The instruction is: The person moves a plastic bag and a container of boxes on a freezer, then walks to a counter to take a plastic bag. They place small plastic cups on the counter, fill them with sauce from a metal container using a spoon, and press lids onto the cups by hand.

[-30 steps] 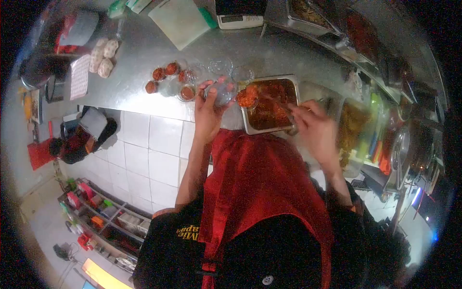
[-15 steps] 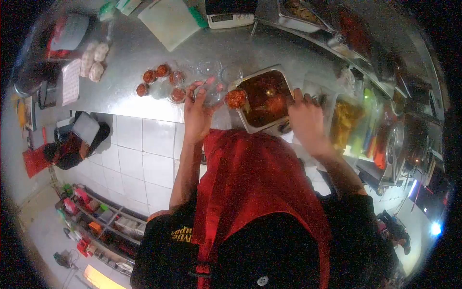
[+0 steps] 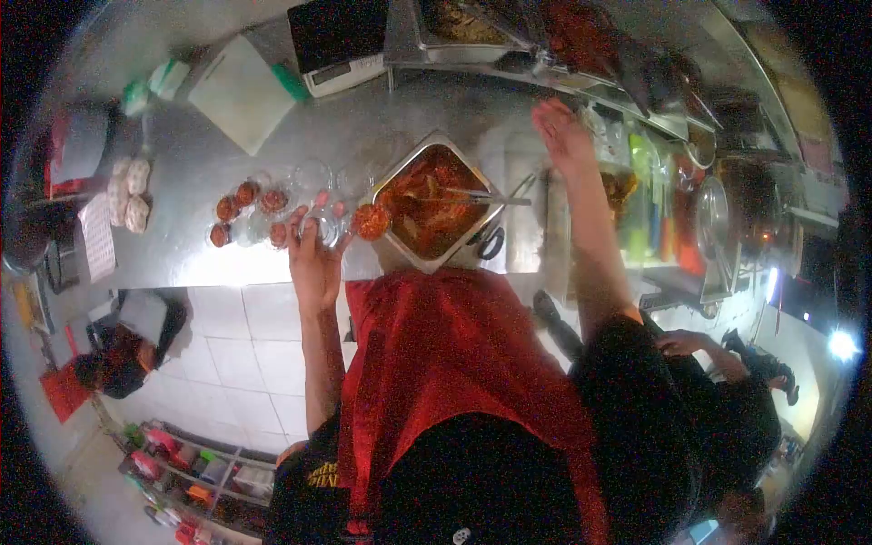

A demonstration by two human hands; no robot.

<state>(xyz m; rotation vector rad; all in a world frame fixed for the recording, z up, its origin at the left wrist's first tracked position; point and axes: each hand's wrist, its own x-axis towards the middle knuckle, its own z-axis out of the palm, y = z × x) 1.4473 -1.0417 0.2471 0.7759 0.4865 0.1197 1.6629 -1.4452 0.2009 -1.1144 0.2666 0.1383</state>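
Observation:
My left hand (image 3: 313,263) is at the table's front edge, its fingers and thumb around a clear plastic cup (image 3: 318,221). Beside the thumb, a cup of red sauce (image 3: 371,221) sits by the corner of a metal tray (image 3: 438,145). That tray contains chunky red sauce (image 3: 422,204), and a metal utensil (image 3: 481,197) lies in it with its handle over the rim. My right hand (image 3: 565,136) is raised beyond the tray near the shelf, fingers stretched out, seemingly holding nothing. Several filled cups (image 3: 245,193) stand left of my left hand.
Scissors (image 3: 491,243) with dark handles lie beside the tray. A scale (image 3: 341,77) and a white cutting board (image 3: 243,95) are at the back. Bottles (image 3: 640,191) stand to the right. Another person's arm (image 3: 695,345) shows at lower right; someone sits at left (image 3: 123,359).
My right hand has let go of the utensil and moved up and away from the tray. The view has swung to the right. My left hand stays by the cups.

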